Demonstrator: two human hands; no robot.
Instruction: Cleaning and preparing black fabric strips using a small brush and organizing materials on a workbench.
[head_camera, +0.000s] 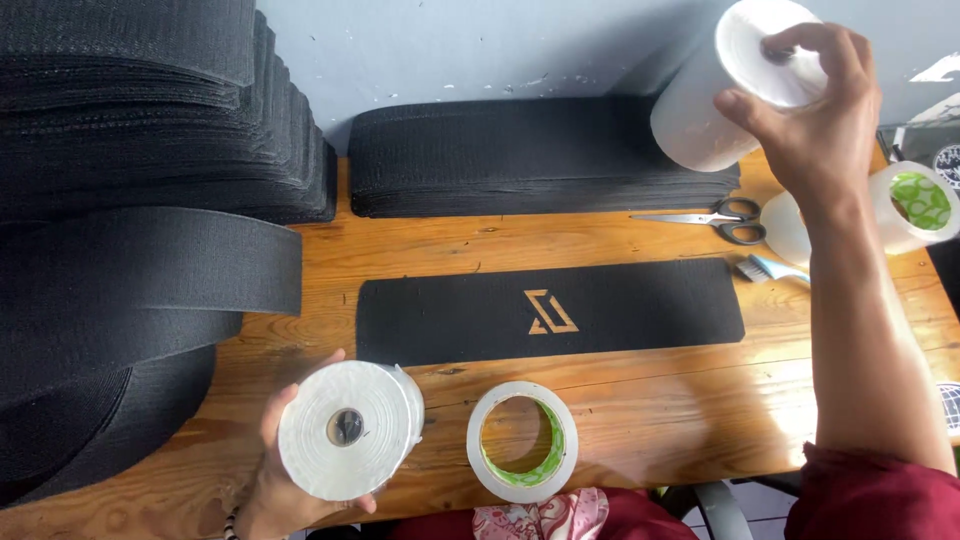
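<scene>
My left hand (285, 490) holds a thick white tape roll (345, 430) at the near edge of the wooden table (640, 400). Raised at the upper right, my right hand (815, 110) grips a tall white roll (735, 85) by its top end, fingers in and around the core. A flat black rectangular sheet (550, 315) with a cut-out angular emblem lies in the middle of the table. A clear tape roll with a green inner core (522, 442) lies flat just in front of it, beside my left hand's roll.
Tall stacks of black sheets (150, 110) and a big black roll (110, 330) fill the left side. Another black stack (530, 155) lies at the back. Scissors (715, 220), a small brush (770, 268) and a translucent roll (905, 205) sit at the right.
</scene>
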